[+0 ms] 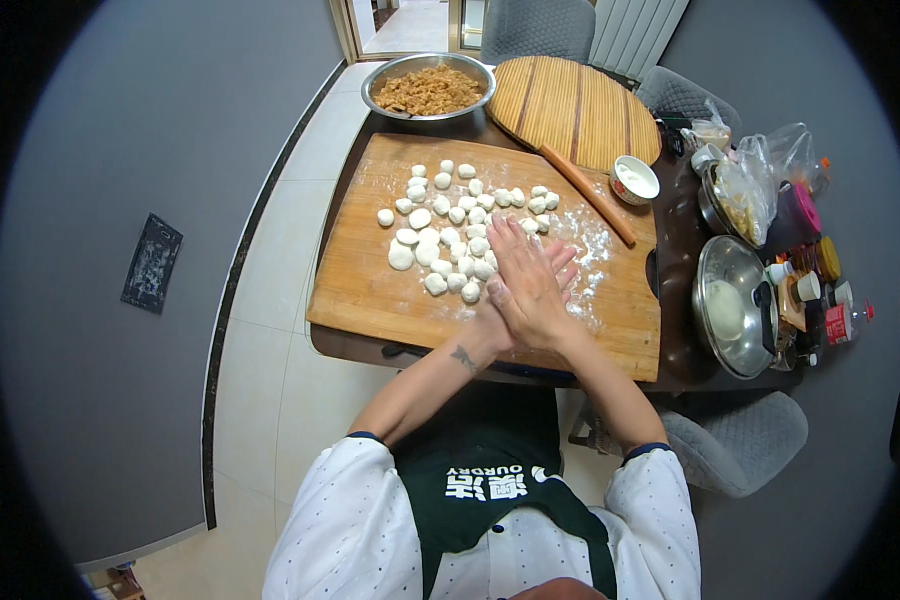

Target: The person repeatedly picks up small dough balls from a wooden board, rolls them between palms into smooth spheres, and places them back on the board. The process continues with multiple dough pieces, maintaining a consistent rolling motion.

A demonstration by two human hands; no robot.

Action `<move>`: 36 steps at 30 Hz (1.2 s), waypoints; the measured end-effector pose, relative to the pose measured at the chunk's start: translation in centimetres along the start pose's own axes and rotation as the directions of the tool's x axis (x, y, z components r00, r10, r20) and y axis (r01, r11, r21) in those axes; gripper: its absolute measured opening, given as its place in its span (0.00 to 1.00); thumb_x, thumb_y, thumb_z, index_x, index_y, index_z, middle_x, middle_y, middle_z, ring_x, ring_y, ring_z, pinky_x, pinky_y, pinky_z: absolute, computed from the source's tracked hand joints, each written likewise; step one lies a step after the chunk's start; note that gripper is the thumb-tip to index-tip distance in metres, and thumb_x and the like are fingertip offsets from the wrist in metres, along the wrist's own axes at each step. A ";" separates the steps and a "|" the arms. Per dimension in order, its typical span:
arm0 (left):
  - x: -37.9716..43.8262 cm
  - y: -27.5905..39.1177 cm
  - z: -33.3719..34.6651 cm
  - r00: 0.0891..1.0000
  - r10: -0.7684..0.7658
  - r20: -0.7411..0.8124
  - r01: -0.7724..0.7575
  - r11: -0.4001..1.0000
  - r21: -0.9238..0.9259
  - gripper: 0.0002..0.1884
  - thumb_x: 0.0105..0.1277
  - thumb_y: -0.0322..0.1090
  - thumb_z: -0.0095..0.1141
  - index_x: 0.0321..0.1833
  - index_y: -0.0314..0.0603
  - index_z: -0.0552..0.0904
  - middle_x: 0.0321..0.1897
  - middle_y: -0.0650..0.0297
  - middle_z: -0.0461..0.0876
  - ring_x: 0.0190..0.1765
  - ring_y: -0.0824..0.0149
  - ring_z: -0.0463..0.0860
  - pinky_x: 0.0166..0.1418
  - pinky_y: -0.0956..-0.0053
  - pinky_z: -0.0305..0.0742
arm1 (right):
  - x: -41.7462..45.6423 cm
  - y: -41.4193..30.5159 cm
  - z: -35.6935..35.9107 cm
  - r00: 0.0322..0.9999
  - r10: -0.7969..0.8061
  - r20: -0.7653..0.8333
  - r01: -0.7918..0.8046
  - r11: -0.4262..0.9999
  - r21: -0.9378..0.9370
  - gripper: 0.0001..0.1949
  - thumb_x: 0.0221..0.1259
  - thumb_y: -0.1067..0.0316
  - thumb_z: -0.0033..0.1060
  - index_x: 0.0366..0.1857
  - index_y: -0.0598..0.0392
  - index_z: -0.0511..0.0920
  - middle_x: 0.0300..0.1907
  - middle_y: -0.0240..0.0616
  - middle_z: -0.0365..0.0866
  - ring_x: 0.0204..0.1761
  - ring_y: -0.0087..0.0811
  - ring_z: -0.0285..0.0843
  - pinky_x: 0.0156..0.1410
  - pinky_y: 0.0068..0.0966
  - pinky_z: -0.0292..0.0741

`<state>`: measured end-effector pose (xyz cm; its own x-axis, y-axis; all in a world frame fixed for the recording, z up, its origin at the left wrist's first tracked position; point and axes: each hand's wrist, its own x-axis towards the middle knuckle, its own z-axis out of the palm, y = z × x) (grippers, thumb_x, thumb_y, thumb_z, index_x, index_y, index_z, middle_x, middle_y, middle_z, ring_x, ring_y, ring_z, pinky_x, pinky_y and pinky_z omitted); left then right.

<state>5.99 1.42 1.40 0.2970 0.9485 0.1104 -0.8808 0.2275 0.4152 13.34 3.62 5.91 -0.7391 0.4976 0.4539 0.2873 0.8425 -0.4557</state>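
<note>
Over the front middle of a floured wooden board (360, 292), my two hands are laid palm to palm. My right hand (526, 289) lies on top and covers most of my left hand (493, 324), whose fingertips show past its far side. Whether a dough piece sits between the palms is hidden. Many small white dough pieces (442, 204) are spread just beyond and to the left of my hands. A few at the left, such as a dough disc (400, 256), look flattened. Loose flour (589, 240) dusts the wood to the right of my fingers.
A wooden rolling pin (589, 195) and a bowl of white powder (634, 180) are on the board's right. Behind stand a metal basin of brown filling (429, 88) and a round slatted mat (570, 112). A glass-lidded pot (735, 307), bottles and bags crowd the table's right end.
</note>
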 end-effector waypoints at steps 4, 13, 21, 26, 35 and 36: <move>-0.7 0.5 0.4 0.999 -0.012 -0.032 0.013 0.999 0.032 0.37 0.68 0.62 0.24 0.72 0.44 0.47 0.73 0.59 0.46 0.74 0.61 0.47 0.73 0.65 0.43 | 1.4 0.2 1.0 0.992 0.118 0.041 -0.120 0.992 0.041 0.27 0.63 0.61 0.39 0.65 0.62 0.55 0.70 0.51 0.49 0.72 0.45 0.43 0.74 0.43 0.43; -1.7 11.9 -2.2 0.808 0.455 -0.376 -0.374 0.887 0.270 0.25 0.74 0.49 0.27 0.60 0.35 0.66 0.59 0.53 0.70 0.64 0.61 0.67 0.66 0.64 0.63 | 1.7 4.1 0.6 0.955 0.281 -0.093 -0.250 0.933 0.259 0.17 0.53 0.64 0.59 0.46 0.59 0.74 0.47 0.44 0.73 0.47 0.35 0.74 0.52 0.30 0.73; -2.0 14.8 -6.0 0.565 0.780 -0.269 -0.314 0.504 0.804 0.21 0.74 0.45 0.35 0.54 0.31 0.71 0.51 0.54 0.75 0.57 0.66 0.72 0.64 0.72 0.62 | 0.1 0.8 4.2 0.984 0.163 0.072 -0.165 0.986 0.022 0.15 0.43 0.68 0.70 0.36 0.58 0.76 0.33 0.38 0.76 0.29 0.28 0.77 0.34 0.23 0.77; -2.6 10.9 -3.1 0.534 0.834 -0.137 -0.306 0.342 0.888 0.18 0.73 0.41 0.36 0.50 0.32 0.74 0.46 0.57 0.77 0.51 0.69 0.73 0.59 0.76 0.64 | -0.6 1.9 3.0 0.973 0.229 0.011 -0.223 0.935 0.275 0.14 0.43 0.71 0.70 0.36 0.59 0.78 0.31 0.36 0.76 0.30 0.21 0.77 0.30 0.19 0.75; -2.4 4.2 1.4 0.981 -0.015 -0.194 -0.004 0.995 -0.096 0.28 0.71 0.53 0.32 0.59 0.34 0.68 0.57 0.54 0.71 0.60 0.62 0.69 0.66 0.70 0.60 | -0.6 0.2 -0.7 0.998 0.009 -0.056 0.006 0.967 0.256 0.16 0.42 0.68 0.70 0.38 0.58 0.79 0.35 0.38 0.77 0.34 0.29 0.75 0.38 0.25 0.73; -2.2 3.6 0.4 0.979 -0.028 -0.203 0.001 0.991 -0.131 0.29 0.71 0.54 0.31 0.61 0.34 0.66 0.59 0.53 0.69 0.62 0.61 0.67 0.68 0.70 0.58 | -0.5 0.1 -1.4 0.997 -0.057 -0.055 0.066 0.982 0.176 0.18 0.41 0.67 0.70 0.40 0.57 0.78 0.35 0.38 0.77 0.36 0.32 0.75 0.42 0.28 0.73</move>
<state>2.33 0.09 3.04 0.2405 0.9667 -0.0872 -0.9211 0.2556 0.2937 14.55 3.78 6.70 -0.7195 0.4596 0.5207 0.1267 0.8240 -0.5522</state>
